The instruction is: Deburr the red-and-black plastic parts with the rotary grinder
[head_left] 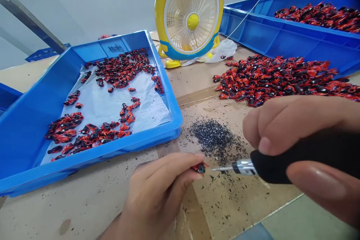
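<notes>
The person's left grip [163, 183], right grip [303, 120] and left wrist [122, 227] are bare; the right thumb [317, 182] looks rounded, glossy.

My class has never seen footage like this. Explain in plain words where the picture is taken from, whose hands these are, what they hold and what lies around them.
There is no machine here: one camera, worn on a person's head, looks forward and down at that person's bare hands. The left hand pinches a small red-and-black piece. The right hand grips a black-handled tool with a thin metal tip, pointed at that piece.

On the brown tabletop lie a scatter of fine black crumbs and a heap of red-and-black pieces. More pieces lie in a blue rectangular tray lined with a white sheet. Behind stands a yellow-and-blue fan with cartoon eyes.
</notes>
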A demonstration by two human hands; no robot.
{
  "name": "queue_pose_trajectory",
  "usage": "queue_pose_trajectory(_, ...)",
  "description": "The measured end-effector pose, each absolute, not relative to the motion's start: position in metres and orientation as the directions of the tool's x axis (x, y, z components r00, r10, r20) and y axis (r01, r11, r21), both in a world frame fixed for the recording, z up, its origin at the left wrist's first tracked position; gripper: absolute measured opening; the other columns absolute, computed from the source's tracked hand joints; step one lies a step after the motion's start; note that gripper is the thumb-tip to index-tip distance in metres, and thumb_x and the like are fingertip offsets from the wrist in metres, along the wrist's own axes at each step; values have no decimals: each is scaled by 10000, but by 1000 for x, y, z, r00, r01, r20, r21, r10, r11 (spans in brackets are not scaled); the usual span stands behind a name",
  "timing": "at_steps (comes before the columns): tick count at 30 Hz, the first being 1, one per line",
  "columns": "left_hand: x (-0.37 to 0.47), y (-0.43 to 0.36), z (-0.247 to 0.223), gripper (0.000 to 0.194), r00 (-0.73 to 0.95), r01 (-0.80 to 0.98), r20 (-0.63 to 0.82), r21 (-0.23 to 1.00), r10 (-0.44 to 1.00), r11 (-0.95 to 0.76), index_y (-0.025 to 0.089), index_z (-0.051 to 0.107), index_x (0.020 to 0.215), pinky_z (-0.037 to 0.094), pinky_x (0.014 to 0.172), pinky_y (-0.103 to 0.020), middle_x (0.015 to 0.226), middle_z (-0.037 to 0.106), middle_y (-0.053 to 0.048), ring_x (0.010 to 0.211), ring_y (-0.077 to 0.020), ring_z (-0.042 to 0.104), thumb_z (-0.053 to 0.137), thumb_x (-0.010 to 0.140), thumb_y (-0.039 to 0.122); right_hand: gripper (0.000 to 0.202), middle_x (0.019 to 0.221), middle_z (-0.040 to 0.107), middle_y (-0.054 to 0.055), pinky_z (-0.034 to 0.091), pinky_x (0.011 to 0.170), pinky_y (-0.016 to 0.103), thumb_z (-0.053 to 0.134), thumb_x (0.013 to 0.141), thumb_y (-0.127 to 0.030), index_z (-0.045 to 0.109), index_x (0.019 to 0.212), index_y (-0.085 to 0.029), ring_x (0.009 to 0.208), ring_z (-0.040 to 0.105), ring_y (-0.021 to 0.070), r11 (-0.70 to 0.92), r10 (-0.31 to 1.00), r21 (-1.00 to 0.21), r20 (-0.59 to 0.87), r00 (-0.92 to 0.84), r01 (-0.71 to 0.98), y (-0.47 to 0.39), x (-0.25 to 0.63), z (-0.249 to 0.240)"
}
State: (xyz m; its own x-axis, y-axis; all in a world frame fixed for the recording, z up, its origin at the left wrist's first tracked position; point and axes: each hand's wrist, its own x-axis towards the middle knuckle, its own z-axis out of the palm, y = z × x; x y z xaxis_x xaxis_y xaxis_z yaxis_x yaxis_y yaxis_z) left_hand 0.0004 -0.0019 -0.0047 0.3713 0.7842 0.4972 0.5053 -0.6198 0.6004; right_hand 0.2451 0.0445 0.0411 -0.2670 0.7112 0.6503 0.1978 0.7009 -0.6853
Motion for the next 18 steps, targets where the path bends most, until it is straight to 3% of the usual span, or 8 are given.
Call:
queue_pose_trajectory(5,0,-3,-6,154,370,505,507,593,778,-627,207,751,1194,573,965,-28,1050,899,6,950,-53,855,625,1143,279,509,633,602,-31,507,492,281,607,1044,-696,649,832,-236,590,670,102,656,749,-716,582,-317,237,42,249,40)
queue_pose_trajectory(11,0,-6,-6,136,363,471,526,610,770,-638,199,751,1199,542,987,-9,1050,875,10,971,-30,824,640,1133,242,543,636,620,-23,483,459,267,519,1069,-728,611,829,-250,573,660,92,751,658,-609,663,-357,254,51,257,26)
queue_pose_trajectory(15,1,-6,-4,138,361,469,545,595,757,-653,189,750,1224,542,980,-12,1059,859,8,959,-27,805,668,1113,199,462,695,671,-7,596,586,298,536,1098,-656,628,887,-255,673,736,128,714,699,-611,587,-409,343,50,260,35)
queue_pose_trajectory(18,1,-5,-5,133,359,474,555,585,751,-658,193,749,1221,566,951,-24,1047,861,8,932,-37,809,687,1103,203,422,705,684,-2,612,602,306,562,1100,-629,639,915,-258,673,738,134,721,690,-611,589,-421,326,49,260,45)
